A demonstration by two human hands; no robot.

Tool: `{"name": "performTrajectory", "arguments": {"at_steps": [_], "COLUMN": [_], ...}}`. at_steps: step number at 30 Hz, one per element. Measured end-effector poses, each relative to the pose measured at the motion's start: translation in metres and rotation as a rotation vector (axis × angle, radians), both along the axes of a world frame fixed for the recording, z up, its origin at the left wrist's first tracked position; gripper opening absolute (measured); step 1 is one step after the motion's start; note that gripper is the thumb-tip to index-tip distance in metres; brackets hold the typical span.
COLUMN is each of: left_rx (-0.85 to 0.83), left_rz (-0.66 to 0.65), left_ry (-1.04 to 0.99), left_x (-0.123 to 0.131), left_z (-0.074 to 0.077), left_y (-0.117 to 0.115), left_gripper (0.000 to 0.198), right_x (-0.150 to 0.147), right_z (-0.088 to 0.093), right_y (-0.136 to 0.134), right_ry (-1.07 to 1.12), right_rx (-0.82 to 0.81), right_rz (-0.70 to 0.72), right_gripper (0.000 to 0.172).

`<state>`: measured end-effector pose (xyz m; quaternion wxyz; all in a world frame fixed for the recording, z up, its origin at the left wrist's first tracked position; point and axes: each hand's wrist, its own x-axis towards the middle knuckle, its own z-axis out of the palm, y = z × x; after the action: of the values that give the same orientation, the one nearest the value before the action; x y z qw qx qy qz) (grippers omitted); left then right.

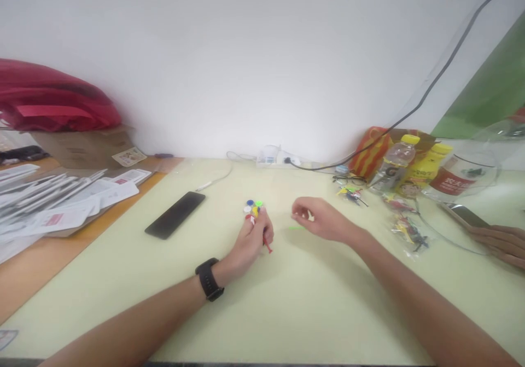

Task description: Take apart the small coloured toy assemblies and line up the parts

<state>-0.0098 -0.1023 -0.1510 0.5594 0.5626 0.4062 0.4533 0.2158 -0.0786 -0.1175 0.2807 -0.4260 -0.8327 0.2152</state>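
Observation:
My left hand (250,238), with a black watch at the wrist, is closed around a bunch of small plastic pieces (255,210). Their round tops, in blue, green, white, yellow and red, show above the fingers. A red stem (268,245) sticks out below the hand. To the right, my right hand (322,218) hovers over the table, its fingers curled in. A small pale piece (310,216) shows between its thumb and fingers; its full shape is hidden. A thin bright green stick (296,227) appears just below the right fingertips.
A black phone (175,215) lies left on the pale table. Bagged coloured plastic pieces (410,230), glasses (348,180) and bottles (396,162) stand or lie right. Another person's hand (502,242) rests by a phone (463,215). White packets (61,203) cover the left side. A cable (426,93) hangs down to a power strip (273,156).

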Motion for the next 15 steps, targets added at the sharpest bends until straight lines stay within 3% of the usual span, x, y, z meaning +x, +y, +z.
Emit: {"name": "performTrajectory", "arguments": {"at_steps": [5,10,15], "left_rx": [-0.057,-0.105,-0.094], "left_rz": [0.048,-0.105,-0.064], "left_ry": [-0.078,0.179,0.084], "left_x": [0.0,0.0,-0.002], "left_z": [0.008,0.01,0.007], "left_y": [-0.005,-0.011,-0.01], "left_gripper": [0.057,0.057,0.06], "right_x": [0.037,0.034,0.026], "right_z": [0.0,-0.007,-0.009], "right_y": [0.02,0.017,0.015], "right_ry": [-0.175,-0.228,-0.196], "right_rx": [-0.163,-0.233,-0.213], "right_rz": [0.072,0.096,0.061], "right_gripper": [0.007,0.014,0.013]}}
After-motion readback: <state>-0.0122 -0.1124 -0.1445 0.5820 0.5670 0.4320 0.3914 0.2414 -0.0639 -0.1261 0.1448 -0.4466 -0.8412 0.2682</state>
